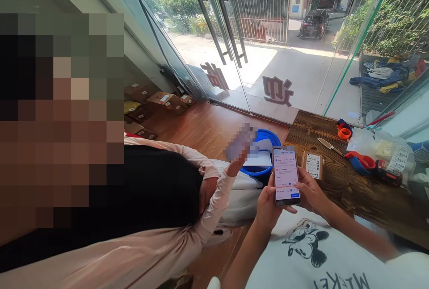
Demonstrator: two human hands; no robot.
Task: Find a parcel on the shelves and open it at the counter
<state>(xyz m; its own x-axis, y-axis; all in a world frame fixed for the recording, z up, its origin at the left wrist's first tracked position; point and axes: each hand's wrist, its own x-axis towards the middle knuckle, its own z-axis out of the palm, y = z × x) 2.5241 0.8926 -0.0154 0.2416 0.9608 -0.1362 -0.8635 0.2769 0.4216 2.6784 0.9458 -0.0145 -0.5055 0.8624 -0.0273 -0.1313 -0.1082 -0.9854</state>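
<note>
Both my hands hold a smartphone (pixel 285 173) upright, its lit screen showing a white page with text and a blue button at the bottom. My left hand (pixel 267 197) is wrapped round its left side and lower back. My right hand (pixel 310 186) grips the right edge, with the thumb over the lower part of the screen. Just behind the phone, a small brown parcel (pixel 313 166) with a white label lies on the dark wooden table (pixel 301 132).
A person in a pink shirt (pixel 214 199) at left holds up a blurred object. Behind stands a blue bin (pixel 273 136). A knife (pixel 330 147), tape dispenser (pixel 360 161) and label roll (pixel 399 160) lie on the table. Cardboard boxes (pixel 169 101) line the wall beside glass doors (pixel 248 83).
</note>
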